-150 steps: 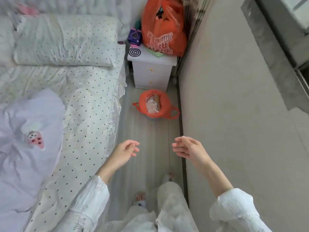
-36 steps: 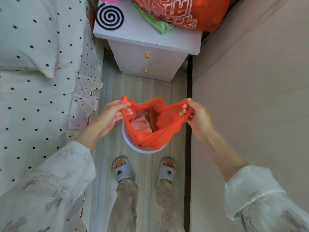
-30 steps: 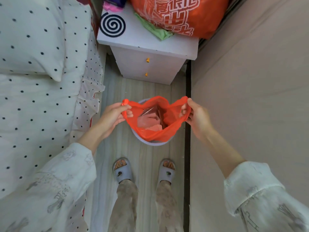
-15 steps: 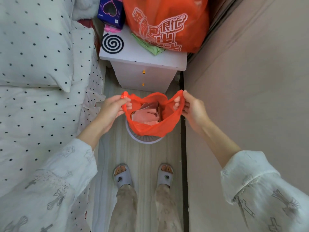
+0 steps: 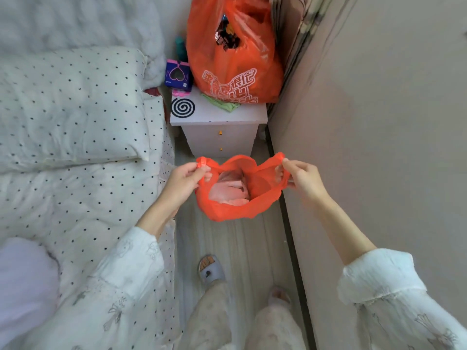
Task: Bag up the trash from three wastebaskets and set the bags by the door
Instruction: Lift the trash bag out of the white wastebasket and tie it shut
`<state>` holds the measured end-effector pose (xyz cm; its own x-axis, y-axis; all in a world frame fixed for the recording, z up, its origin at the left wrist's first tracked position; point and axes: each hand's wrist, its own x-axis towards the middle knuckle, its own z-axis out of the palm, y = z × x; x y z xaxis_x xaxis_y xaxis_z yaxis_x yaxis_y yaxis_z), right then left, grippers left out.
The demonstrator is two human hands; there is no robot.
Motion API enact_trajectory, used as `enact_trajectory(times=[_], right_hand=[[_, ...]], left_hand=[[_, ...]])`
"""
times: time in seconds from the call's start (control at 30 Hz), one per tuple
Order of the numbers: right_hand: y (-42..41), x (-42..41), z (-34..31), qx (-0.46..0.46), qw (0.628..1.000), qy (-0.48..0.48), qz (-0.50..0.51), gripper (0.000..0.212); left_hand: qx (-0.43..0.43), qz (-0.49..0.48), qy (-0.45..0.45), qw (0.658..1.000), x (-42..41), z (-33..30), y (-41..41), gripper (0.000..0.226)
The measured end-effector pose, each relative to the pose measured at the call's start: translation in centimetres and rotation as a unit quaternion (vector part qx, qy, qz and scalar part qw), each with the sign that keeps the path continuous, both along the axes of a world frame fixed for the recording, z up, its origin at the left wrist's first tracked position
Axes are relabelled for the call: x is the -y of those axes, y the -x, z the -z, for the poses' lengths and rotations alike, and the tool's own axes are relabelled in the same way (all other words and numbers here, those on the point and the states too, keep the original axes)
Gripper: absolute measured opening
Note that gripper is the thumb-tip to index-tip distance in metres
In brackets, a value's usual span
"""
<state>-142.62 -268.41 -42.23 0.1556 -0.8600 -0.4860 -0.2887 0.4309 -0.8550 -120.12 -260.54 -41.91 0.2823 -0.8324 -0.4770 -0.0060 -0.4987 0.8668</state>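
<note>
- Holding a small orange plastic trash bag [image 5: 236,200] by its two handles, the person keeps it in the air above the pale wooden floor [image 5: 242,243], in the narrow gap between the bed and the wall.
- The left hand [image 5: 183,181] pinches the left handle loop, its fingers [image 5: 202,173] curled round the orange plastic.
- The right hand [image 5: 302,179] pinches the right handle, thumb on top and the other fingers tucked behind the plastic.
- The two handles are pulled apart, so the bag's mouth gapes open toward the camera; crumpled pinkish-white waste [image 5: 230,192] lies inside.
- Whether a wastebasket sits under the bag cannot be told; the hanging bag covers that patch of floor.
- Just beyond the bag stands a small white bedside cabinet with two orange knobs [image 5: 219,137].
- On the cabinet's top rest a black spiral coil [image 5: 183,107], a large orange plastic shopping bag printed with white characters [image 5: 232,54], a scrap of green cloth [image 5: 222,104] under that bag's edge, and a purple box with a heart shape [image 5: 178,75] beside it.
- To the left lies a bed with white black-dotted bedding [image 5: 83,195] and a matching dotted pillow [image 5: 73,104].
- A plain beige wall [image 5: 379,122] fills the right side.
- Below, one foot in a grey slipper [image 5: 211,270] stands on the floor; the other foot is blurred.
</note>
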Motion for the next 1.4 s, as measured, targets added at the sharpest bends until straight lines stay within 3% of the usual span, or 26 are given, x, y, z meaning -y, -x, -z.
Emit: enact_trajectory(times=[0.17,0.33,0.57,0.67,0.77,0.9,1.07,1.17,1.3,1.4], right_hand=[[3.0,-4.3,-1.0,-0.010,0.999,0.019,-0.048,0.037],[7.0,-9.0,1.9,-0.023,0.998,0.014,-0.065,0.027],[11.3,-14.0,10.5,-0.108,0.986,0.008,-0.129,0.016],[11.7,-15.2,15.2,-0.135,0.981,0.014,-0.135,0.025],[11.6,-16.5,20.0,-0.147,0.979,0.024,-0.141,0.022],[10.8,-18.3,26.4,-0.191,0.970,0.086,-0.125,0.023],[9.8,-19.8,33.9,-0.182,0.967,0.161,-0.083,0.016],[8.7,-18.5,36.7,-0.099,0.976,0.189,-0.041,0.020],[8.1,-16.5,39.5,-0.042,0.975,0.209,-0.062,0.042],[8.6,-15.4,41.9,-0.027,0.965,0.239,-0.108,0.066]], left_hand=[[0.031,-0.019,0.012,0.999,-4.6,-0.6,2.8,0.020],[0.064,-0.025,0.012,0.998,-9.7,2.3,7.2,0.011],[0.028,-0.056,-0.069,0.996,-17.6,11.4,11.5,0.016],[0.026,-0.053,-0.094,0.994,-19.5,16.3,12.1,0.016],[0.081,-0.025,-0.088,0.992,-20.2,21.3,12.1,0.013],[0.144,-0.002,-0.059,0.988,-20.9,27.7,12.2,0.025],[0.041,0.022,-0.010,0.999,-21.8,33.7,11.2,0.039],[0.018,0.014,0.066,0.998,-20.2,35.8,9.7,0.042],[-0.028,0.010,0.130,0.991,-17.6,38.6,9.7,0.057],[0.005,0.029,0.181,0.983,-15.6,41.8,11.1,0.076]])
